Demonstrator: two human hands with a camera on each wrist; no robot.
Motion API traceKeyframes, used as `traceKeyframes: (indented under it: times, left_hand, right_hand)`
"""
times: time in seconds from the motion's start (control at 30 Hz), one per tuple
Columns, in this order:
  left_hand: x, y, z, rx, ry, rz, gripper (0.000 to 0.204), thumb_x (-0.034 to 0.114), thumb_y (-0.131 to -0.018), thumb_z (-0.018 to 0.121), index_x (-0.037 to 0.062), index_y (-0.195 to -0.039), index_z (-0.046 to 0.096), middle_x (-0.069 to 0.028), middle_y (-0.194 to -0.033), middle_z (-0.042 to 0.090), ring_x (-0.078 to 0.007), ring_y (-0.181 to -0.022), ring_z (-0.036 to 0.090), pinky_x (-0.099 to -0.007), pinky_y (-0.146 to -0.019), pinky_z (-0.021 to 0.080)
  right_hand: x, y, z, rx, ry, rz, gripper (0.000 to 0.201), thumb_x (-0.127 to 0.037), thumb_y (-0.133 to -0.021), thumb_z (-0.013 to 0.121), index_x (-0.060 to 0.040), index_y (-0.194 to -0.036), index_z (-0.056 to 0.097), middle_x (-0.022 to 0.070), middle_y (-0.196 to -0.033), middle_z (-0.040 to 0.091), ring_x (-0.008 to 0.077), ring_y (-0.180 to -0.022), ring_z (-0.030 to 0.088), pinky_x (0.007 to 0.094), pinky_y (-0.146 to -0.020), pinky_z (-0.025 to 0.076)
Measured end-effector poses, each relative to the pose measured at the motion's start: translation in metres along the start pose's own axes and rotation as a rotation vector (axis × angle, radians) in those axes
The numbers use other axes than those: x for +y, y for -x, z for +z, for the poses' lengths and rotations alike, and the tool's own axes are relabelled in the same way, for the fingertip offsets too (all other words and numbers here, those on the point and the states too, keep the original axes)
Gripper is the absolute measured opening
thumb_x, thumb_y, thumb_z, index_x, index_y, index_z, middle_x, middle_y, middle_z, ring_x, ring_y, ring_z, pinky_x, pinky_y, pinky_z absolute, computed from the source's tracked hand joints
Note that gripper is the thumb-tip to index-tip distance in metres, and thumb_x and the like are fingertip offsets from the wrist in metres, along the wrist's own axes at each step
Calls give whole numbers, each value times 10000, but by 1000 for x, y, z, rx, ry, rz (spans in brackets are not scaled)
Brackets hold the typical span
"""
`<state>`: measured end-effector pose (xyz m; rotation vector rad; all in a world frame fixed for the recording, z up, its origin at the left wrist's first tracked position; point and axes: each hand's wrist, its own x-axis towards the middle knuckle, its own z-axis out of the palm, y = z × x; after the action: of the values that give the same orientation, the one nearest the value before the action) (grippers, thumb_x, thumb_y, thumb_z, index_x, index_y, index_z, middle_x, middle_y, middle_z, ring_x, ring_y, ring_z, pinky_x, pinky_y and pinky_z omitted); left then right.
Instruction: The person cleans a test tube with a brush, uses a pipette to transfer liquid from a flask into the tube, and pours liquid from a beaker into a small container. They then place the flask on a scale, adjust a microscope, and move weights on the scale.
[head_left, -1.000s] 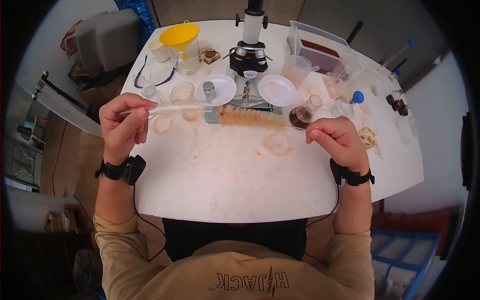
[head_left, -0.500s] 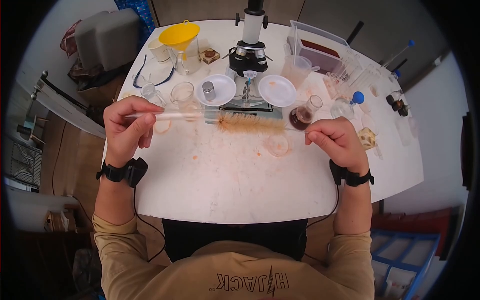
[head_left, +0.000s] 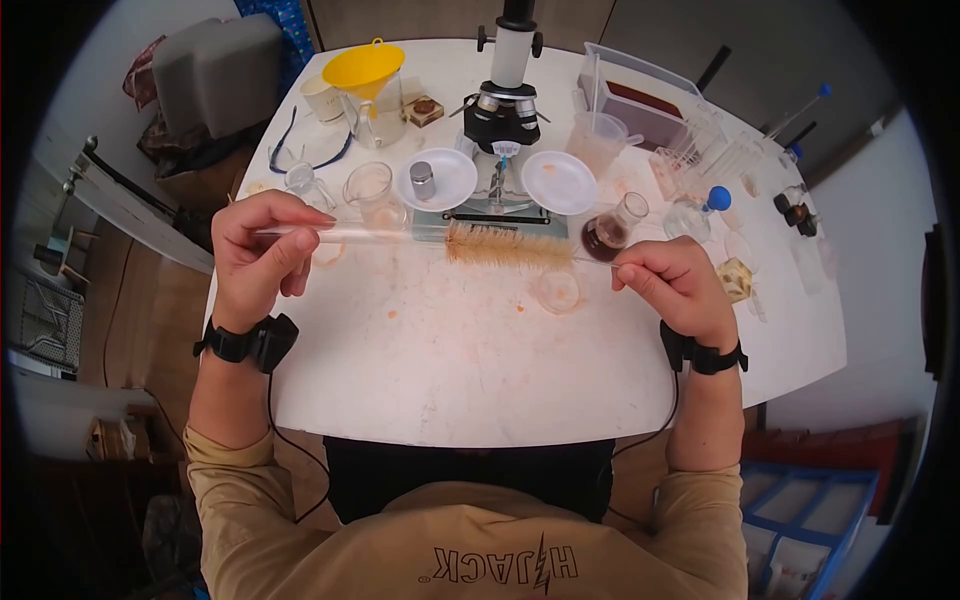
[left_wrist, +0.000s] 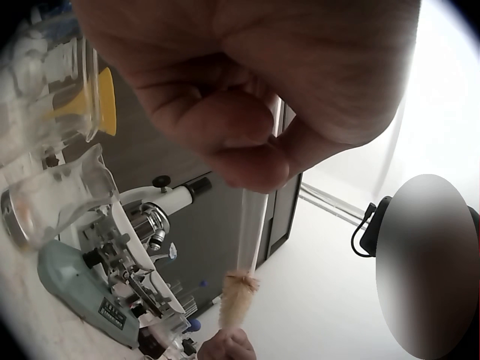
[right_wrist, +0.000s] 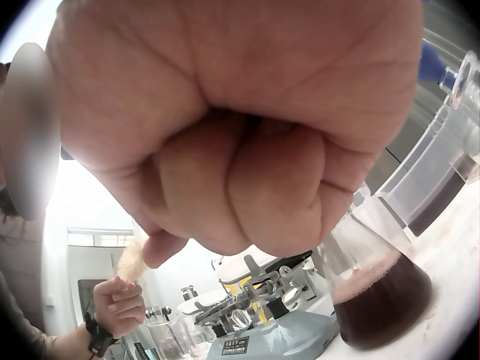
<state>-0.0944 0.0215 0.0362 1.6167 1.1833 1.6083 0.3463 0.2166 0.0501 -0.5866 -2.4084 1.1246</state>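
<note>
My left hand point(head_left: 262, 255) pinches a clear glass test tube point(head_left: 385, 233) between thumb and fingers, holding it nearly level above the table. In my right hand point(head_left: 680, 285), thumb and fingertips grip the thin wire handle of a test tube brush point(head_left: 510, 247). Its tan bristles point left, and their end meets the tube's right end. Seen from the left wrist, the tube point(left_wrist: 251, 225) runs from under the fingers to the bristles point(left_wrist: 238, 300). The right wrist view shows curled fingers point(right_wrist: 274, 187); the wire is hidden there.
Behind the hands stand a balance point(head_left: 560, 228) with two white pans and a microscope point(head_left: 505, 100). A flask of dark liquid point(head_left: 604, 236) is close to my right hand. A glass beaker point(head_left: 370, 190), yellow funnel point(head_left: 363, 68) and glasses point(head_left: 325, 165) lie left; a petri dish point(head_left: 557, 292) sits in front.
My left hand has moved slightly right with the test tube, toward the brush. The tube and brush now lie straighter in line. My right hand has hardly moved.
</note>
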Motion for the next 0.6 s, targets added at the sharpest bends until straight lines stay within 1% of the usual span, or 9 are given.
traceKeyframes:
  times: [0.03,0.17,0.27,0.33,0.37,0.43,0.47,0.57,0.6]
  left_hand:
    - [2,0,0,7,9,-8,158,88,-1047,802,-65,-1085,804,-39,-748,704,-60,-479,558,-228,-438,418]
    - [3,2,1,-11,-7,-55,159,90,-1039,811,-63,-1081,807,-44,-771,716,-59,-484,568,-226,-442,432]
    - [1,4,5,-28,7,-82,161,95,-1037,815,-55,-1097,810,-45,-802,732,-55,-506,587,-220,-450,438]
    - [0,6,12,-56,-5,-122,150,81,-1037,820,-47,-1115,810,-47,-853,752,-51,-532,603,-215,-464,446]
    - [1,6,16,-56,-4,-122,150,81,-1037,820,-47,-1115,810,-47,-853,752,-51,-532,603,-215,-464,446]
    - [4,7,24,-92,-29,-182,151,69,-1036,827,-43,-1136,807,-44,-887,761,-47,-563,624,-211,-483,459]
    - [3,8,27,-105,-4,-216,154,76,-1039,834,-33,-1145,806,-43,-900,765,-44,-576,634,-207,-502,472]
    - [3,7,35,-159,-18,-256,164,92,-1041,838,-17,-1160,805,-33,-897,764,-42,-595,648,-209,-516,482]
    - [2,7,38,-160,-15,-255,164,92,-1041,838,-17,-1160,805,-33,-897,764,-42,-595,648,-209,-516,482]
  right_hand:
    - [0,0,0,-3,3,0,153,-106,-1104,721,2,-1016,783,56,-835,760,146,-752,664,299,-722,531]
    - [-1,-1,0,-18,14,9,145,-103,-1103,722,0,-1021,785,56,-834,758,145,-751,660,300,-720,530]
    - [-3,-1,3,-24,-12,6,147,-99,-1104,717,-1,-1018,786,63,-835,763,156,-758,679,299,-732,541]
    - [-7,-3,6,-76,11,6,146,-99,-1108,712,0,-1029,784,74,-868,781,175,-783,707,303,-753,556]
    - [-8,-4,8,-76,11,6,146,-99,-1108,712,0,-1029,784,74,-868,781,175,-783,707,303,-753,556]
    - [-8,-5,12,-138,3,-3,139,-100,-1113,705,-4,-1048,783,81,-908,796,187,-814,728,310,-775,570]
    - [-8,-5,14,-138,4,-3,139,-100,-1113,705,-4,-1048,783,81,-908,796,187,-814,728,310,-775,570]
    - [-5,-8,21,-147,-7,-18,141,-105,-1119,695,-5,-1062,776,93,-928,794,207,-820,728,325,-778,571]
    - [-4,-9,23,-169,-5,-36,146,-109,-1121,690,-4,-1062,773,102,-927,790,226,-816,726,331,-775,570]
